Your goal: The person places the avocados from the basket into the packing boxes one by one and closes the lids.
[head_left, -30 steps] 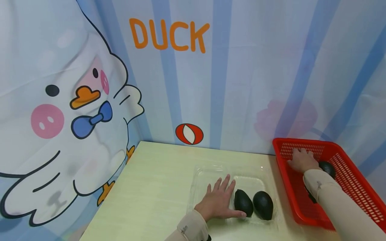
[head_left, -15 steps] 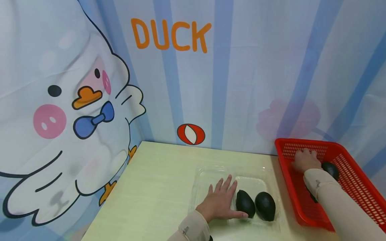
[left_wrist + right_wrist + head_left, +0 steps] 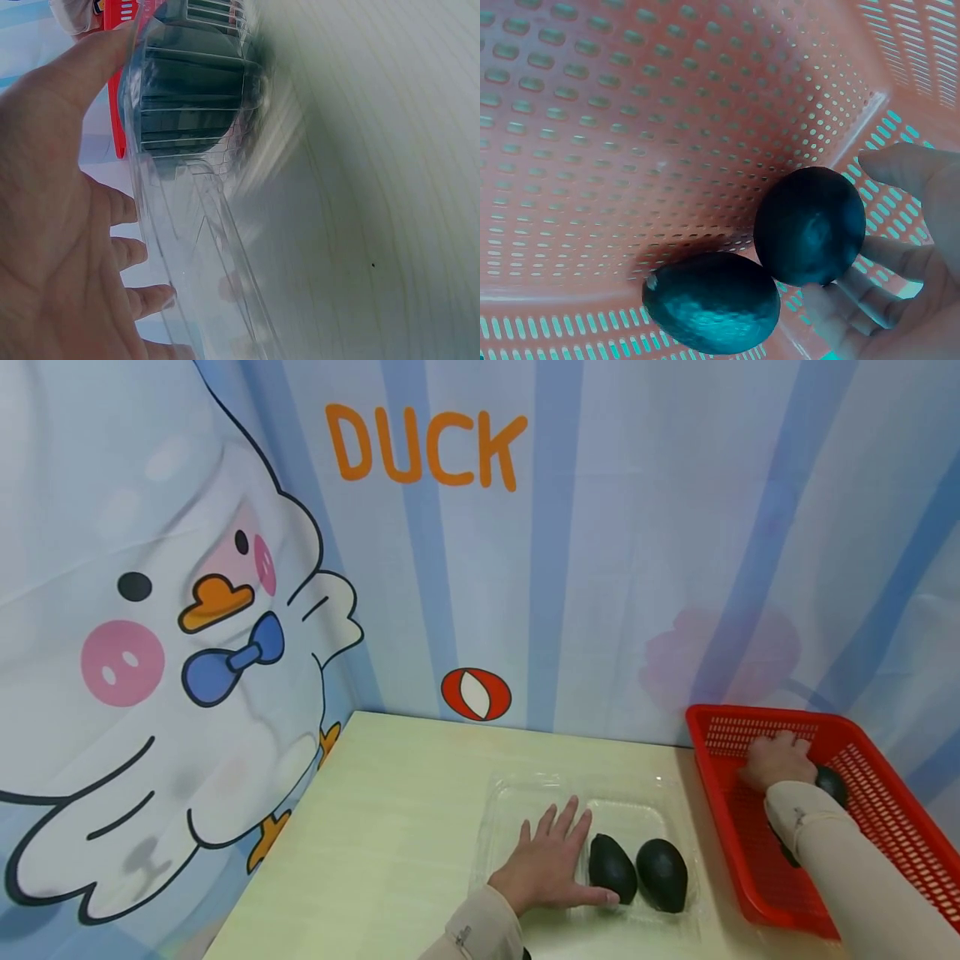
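My left hand (image 3: 542, 864) lies spread over the clear plastic tray (image 3: 513, 802), its fingers straight and its thumb across one dark avocado (image 3: 613, 870). Beside that avocado, a second avocado (image 3: 662, 877) fills the rest of the tray's near right part. In the left wrist view the fingers reach over the rim of the tray. My right hand (image 3: 780, 762) is down in the red basket (image 3: 795, 922). The right wrist view shows its fingers at the side of a round-looking avocado (image 3: 810, 225), with the thumb held apart from it. Another avocado (image 3: 711, 304) lies against the first.
The basket's slotted walls rise around the right hand. A pale wooden table (image 3: 405, 810) carries the tray and the basket. Behind them hangs a blue striped curtain (image 3: 600, 568) with a printed duck (image 3: 217, 710).
My right hand has shifted slightly right inside the basket, toward the avocado there, which it now covers more. The left hand keeps its place on the tray. The head view has turned a little.
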The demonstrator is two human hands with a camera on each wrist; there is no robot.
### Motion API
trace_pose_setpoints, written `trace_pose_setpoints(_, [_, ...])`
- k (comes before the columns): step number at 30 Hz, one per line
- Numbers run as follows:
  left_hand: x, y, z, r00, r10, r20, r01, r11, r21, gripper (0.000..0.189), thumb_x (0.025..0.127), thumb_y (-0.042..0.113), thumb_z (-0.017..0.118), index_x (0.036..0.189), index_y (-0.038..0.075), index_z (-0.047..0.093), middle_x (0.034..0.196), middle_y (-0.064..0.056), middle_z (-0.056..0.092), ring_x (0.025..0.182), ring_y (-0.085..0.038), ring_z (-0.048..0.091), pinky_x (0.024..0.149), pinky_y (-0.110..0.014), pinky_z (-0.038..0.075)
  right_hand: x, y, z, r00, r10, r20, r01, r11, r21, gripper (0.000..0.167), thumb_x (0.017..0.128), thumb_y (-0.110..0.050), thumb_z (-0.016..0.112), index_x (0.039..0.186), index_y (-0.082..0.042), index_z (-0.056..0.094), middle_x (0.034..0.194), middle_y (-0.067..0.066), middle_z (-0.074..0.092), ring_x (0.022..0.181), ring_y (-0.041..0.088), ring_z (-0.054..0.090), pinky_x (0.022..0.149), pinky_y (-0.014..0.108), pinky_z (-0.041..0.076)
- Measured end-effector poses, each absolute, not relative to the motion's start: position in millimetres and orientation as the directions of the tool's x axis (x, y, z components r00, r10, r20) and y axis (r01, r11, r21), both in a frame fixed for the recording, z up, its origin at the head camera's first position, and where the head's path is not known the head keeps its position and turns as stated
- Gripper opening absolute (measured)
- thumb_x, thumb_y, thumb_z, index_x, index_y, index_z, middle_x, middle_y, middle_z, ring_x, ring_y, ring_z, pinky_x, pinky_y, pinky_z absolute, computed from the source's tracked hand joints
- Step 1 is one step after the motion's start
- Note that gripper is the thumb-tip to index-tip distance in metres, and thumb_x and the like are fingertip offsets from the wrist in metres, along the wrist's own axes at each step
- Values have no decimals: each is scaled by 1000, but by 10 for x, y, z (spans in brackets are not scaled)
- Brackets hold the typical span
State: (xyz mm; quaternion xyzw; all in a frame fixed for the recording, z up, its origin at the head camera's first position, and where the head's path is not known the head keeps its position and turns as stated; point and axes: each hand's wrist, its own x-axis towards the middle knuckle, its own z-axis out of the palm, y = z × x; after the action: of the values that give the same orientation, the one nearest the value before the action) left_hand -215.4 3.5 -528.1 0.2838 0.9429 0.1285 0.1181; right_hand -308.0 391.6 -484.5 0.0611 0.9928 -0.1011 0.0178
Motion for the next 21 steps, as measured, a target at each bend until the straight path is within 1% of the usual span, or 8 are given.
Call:
trace_pose_setpoints(2, [-2151,44,-5277,-810,567,-150,504,804,314,110,79,86,54,165,28,16,172,2,7,156,-30,19,115,-66,27,-3069,3925,-4838,-990,133,-49,140,972,-187,44,89,-18,65,107,20,55,115,53,32,102,66,33,62,64,46])
trace_pose_setpoints(5, [-2145,52,-5276,-810,567,-151,503,803,321,110,79,86,55,165,28,16,172,2,7,156,-31,20,115,-66,27,-3055,3941,-4831,-983,165,-81,178,964,-196,43,91,-19,63,106,20,54,113,52,30,99,66,35,62,62,46])
trace_pose_setpoints(7, [-2140,54,-5277,-810,566,-152,501,804,321,110,79,86,55,164,29,16,172,2,8,156,-31,20,115,-66,28,-3040,3953,-4833,-978,178,-113,199,957,-211,46,92,-18,60,111,23,50,116,54,26,100,69,35,64,63,46])
trace_pose_setpoints(11, [-2131,51,-5283,-813,561,-154,498,808,314,110,78,87,54,164,29,17,172,3,8,155,-30,20,115,-66,28,-3008,3968,-4844,-970,177,-165,212,950,-228,61,94,-16,58,127,29,35,126,59,16,104,74,33,69,67,47])
trace_pose_setpoints(14, [-2124,49,-5285,-816,558,-155,498,812,303,111,78,87,54,164,29,16,172,3,7,155,-30,21,115,-66,29,-2988,3958,-4829,-967,165,-197,209,950,-231,68,93,-18,59,131,29,29,126,60,17,109,75,30,74,69,45])
trace_pose_setpoints(17, [-2119,48,-5289,-816,557,-151,499,812,302,111,78,87,54,164,28,17,172,3,7,155,-30,21,115,-66,29,-2974,3948,-4816,-966,144,-214,193,953,-233,67,93,-19,60,129,29,31,121,58,21,110,75,29,75,69,44])
trace_pose_setpoints(21, [-2112,49,-5290,-817,556,-153,496,812,307,112,78,87,54,164,28,17,172,3,7,155,-30,20,115,-66,28,-2953,3941,-4817,-967,121,-225,173,958,-228,63,91,-21,62,124,27,38,113,55,27,106,73,33,73,66,45])
